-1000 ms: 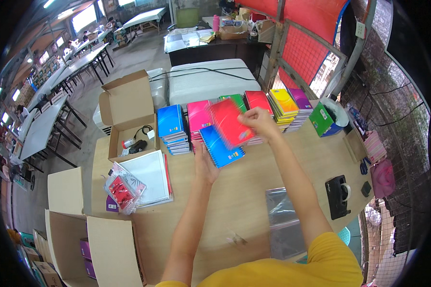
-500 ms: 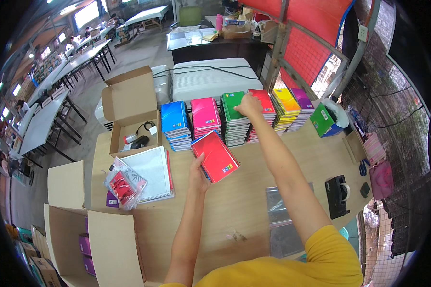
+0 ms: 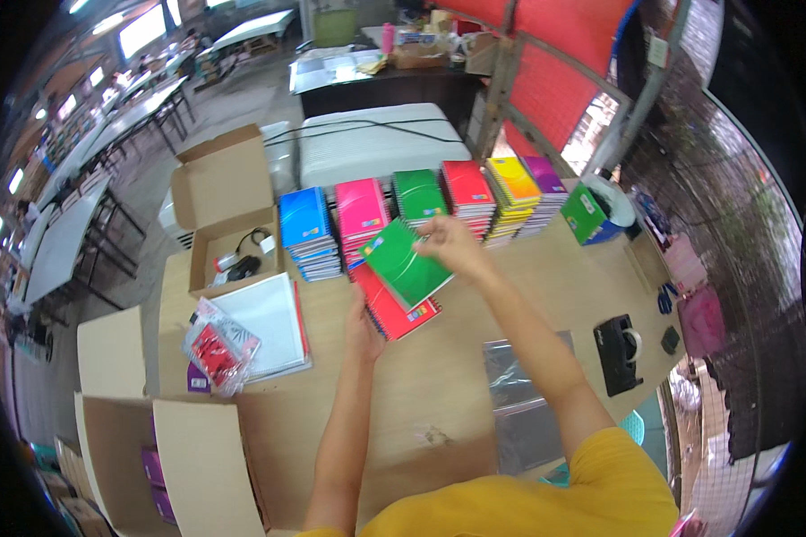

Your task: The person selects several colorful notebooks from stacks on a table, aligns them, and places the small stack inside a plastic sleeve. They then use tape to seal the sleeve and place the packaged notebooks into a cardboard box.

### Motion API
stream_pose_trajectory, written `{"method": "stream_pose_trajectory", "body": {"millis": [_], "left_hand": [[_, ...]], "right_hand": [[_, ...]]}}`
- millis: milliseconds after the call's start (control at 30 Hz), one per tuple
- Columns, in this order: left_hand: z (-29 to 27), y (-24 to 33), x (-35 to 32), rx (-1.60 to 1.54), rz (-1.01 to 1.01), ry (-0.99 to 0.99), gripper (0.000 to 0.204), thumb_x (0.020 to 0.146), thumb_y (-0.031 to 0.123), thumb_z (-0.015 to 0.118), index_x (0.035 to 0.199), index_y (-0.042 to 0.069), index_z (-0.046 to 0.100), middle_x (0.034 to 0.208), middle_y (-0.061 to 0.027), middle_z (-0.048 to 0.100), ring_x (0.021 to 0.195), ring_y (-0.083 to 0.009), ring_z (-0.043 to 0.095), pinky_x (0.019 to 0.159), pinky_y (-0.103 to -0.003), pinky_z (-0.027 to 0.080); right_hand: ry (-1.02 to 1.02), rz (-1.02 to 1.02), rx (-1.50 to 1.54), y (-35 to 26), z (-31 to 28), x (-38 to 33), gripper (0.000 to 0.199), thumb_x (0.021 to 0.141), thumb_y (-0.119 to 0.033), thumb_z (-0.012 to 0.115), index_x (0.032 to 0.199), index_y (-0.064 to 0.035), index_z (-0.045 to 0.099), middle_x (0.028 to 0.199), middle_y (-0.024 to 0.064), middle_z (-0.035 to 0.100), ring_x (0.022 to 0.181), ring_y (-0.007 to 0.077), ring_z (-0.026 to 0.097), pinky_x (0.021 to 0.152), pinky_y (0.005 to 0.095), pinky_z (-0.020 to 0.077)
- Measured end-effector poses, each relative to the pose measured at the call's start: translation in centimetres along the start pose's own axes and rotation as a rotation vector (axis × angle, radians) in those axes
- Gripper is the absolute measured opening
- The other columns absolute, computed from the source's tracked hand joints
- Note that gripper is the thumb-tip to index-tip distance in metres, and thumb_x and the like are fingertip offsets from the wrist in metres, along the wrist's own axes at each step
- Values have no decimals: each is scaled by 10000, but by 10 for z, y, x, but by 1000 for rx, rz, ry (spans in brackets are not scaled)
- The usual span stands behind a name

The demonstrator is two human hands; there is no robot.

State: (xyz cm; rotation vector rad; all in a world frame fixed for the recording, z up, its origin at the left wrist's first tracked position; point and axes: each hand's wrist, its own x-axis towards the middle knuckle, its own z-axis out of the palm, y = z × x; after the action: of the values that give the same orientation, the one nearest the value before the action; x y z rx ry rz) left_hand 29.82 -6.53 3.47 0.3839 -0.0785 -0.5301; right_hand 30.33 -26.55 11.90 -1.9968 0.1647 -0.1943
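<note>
My left hand (image 3: 364,327) is closed on the edge of a red spiral notebook (image 3: 384,307), with a little blue showing at its upper edge. Pinched in my right hand (image 3: 453,247) is a green spiral notebook (image 3: 407,267), tilted over the red one and covering much of it. Behind them stand stacks of small spiral notebooks in a row: blue (image 3: 305,220), pink (image 3: 361,207), green (image 3: 418,194), red (image 3: 467,183), yellow (image 3: 512,182) and purple (image 3: 543,176).
An open cardboard box (image 3: 233,255) with a cable stands left of the stacks. Larger notebooks (image 3: 261,327) and a plastic-wrapped packet (image 3: 219,349) lie nearby. A bigger carton (image 3: 197,461) is at lower left. Clear plastic sleeves (image 3: 527,430) and a black tape dispenser (image 3: 616,353) lie right.
My right hand has lifted a green notebook off the green stack and brought it nearer, over the red notebook in my left hand. The whole view has shifted slightly.
</note>
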Motion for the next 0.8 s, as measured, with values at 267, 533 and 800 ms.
{"method": "stream_pose_trajectory", "body": {"millis": [267,533,800], "left_hand": [[-32,-17,-9,222,-137,136,331,949,180,563,1224,0,524,1107,-123,653,966,-248,670,855,-411,565],[-19,-38,4,248,-235,174,333,926,119,607,1227,9,519,1076,-101,644,913,-215,673,761,-360,584],[17,-50,8,311,-233,209,339,920,131,625,1220,7,524,1084,-108,643,896,-211,669,763,-353,577]], "right_hand": [[537,-134,-369,81,-74,23,315,756,-197,759,983,-3,658,1007,194,592,1056,338,562,887,430,463],[417,-35,-1094,110,-164,87,621,565,-466,874,881,24,661,947,204,611,1024,353,574,899,428,476],[176,-76,-1210,111,-192,104,258,813,-198,626,916,38,646,847,270,673,815,425,671,751,488,542]]}}
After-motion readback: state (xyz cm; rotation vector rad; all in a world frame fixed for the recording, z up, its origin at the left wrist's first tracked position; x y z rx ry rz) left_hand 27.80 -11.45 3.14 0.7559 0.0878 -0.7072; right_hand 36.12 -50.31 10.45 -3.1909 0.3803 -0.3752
